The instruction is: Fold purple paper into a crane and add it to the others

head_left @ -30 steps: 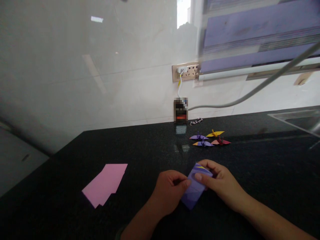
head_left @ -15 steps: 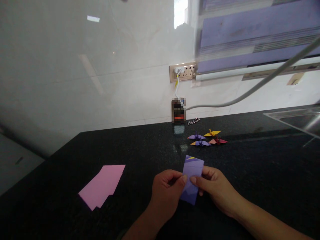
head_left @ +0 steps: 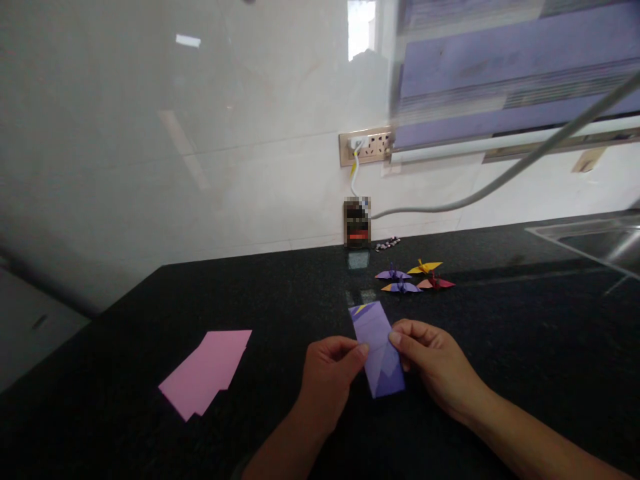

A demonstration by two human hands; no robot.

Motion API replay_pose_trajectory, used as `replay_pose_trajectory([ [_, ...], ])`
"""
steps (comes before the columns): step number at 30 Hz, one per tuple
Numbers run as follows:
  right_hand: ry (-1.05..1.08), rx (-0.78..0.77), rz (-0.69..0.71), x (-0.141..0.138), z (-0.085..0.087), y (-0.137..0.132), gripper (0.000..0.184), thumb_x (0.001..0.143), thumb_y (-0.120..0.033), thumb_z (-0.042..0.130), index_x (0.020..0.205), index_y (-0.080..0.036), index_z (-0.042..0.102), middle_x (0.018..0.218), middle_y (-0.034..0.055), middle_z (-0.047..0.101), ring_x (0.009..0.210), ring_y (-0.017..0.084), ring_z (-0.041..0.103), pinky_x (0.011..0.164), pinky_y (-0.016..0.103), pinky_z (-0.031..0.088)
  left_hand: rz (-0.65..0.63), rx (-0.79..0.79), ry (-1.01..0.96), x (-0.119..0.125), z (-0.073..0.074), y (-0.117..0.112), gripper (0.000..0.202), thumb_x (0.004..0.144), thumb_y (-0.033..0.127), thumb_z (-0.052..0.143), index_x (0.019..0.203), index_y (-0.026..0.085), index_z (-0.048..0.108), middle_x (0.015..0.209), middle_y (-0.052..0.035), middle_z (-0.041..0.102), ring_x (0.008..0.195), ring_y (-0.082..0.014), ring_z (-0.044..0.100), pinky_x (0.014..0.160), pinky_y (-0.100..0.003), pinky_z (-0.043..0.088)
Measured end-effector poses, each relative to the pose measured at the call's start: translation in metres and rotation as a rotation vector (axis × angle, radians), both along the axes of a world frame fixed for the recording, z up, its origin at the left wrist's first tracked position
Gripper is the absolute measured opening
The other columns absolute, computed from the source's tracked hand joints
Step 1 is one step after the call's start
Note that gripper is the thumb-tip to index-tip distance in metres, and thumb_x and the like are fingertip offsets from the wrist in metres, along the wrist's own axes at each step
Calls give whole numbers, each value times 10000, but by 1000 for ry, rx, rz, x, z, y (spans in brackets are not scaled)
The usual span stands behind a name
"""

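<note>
A purple sheet of origami paper (head_left: 379,353), folded into a narrow rectangle with a yellow streak at its far end, is held up over the black counter. My left hand (head_left: 330,377) pinches its left edge between thumb and fingers. On the opposite edge, my right hand (head_left: 430,357) grips it the same way, a little higher up. Crease lines run across the paper's face. Beyond it sit several folded paper cranes: a yellow crane (head_left: 425,267), a red crane (head_left: 437,283) and purple cranes (head_left: 401,287).
Pink paper sheets (head_left: 207,373) lie overlapped at the left of the black counter (head_left: 280,293). Against the wall stands a blurred-out small box (head_left: 357,223) with cables, beside a beaded strand (head_left: 388,244). A sink (head_left: 600,240) is at the far right.
The folded paper has turned so its far end leans left instead of right. My right hand has shifted from over its face to its right edge.
</note>
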State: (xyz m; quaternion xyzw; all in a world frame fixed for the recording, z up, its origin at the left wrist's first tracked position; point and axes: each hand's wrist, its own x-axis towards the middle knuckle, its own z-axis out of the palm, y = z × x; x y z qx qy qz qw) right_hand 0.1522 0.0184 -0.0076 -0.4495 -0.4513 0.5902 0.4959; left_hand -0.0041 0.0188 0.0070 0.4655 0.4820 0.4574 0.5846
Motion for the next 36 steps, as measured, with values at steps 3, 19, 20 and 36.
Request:
replay_pose_trajectory([
  [3,80,-44,-11,0,0,1,204,754,-329,567,675,-151,509,540,-44,461,464,65,385,452,199,296,-52,-10,16,3,0,-2,157,640,211,635,528,103,620,473,-4,572,474,-84,483,511,-200,366],
  [19,-310,216,-32,10,3,3,152,786,-293,497,707,-168,536,671,-3,493,569,111,459,512,227,371,-89,130,262,0,-10,0,201,698,307,572,674,112,613,605,-35,585,577,-138,532,569,-257,422],
  [20,-430,329,-52,12,4,3,148,791,-275,485,703,-170,542,703,13,503,607,125,473,536,239,385,-50,207,343,-2,-11,0,228,683,322,589,778,116,613,702,-54,603,658,-164,553,618,-285,440],
  [36,-1198,1001,156,9,11,-8,188,821,-162,402,846,-160,589,818,74,550,749,163,511,647,280,420,4,979,1008,-4,-1,-10,162,752,130,486,761,203,630,1030,-59,539,1115,-260,358,947,-519,263],
])
